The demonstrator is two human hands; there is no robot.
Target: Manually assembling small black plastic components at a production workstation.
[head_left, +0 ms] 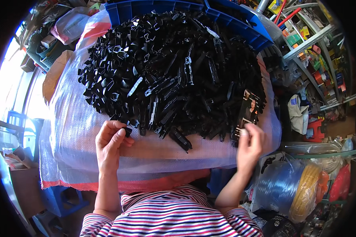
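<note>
My left hand (110, 142) is closed in a pinch on a small black plastic part (127, 130) at the near left edge of a large heap of black plastic parts (174, 79). On the heap's right side lies a phone (249, 106), its screen lit with a picture of a person. My right hand (250, 141) is at the phone's lower end, its fingers curled together and slightly blurred. Whether it touches the phone or pinches a small dark piece is hard to see. Beside the near edge lies a longer black clip-like part (180, 139).
Under the heap spreads a white woven sheet (75, 142) with a red border. Blue plastic crates (241, 25) stand at the far side. To the right are crowded shelves (308, 51), a red stool (315, 131) and wrapped coils (283, 185). A blue stool (61, 200) stands lower left.
</note>
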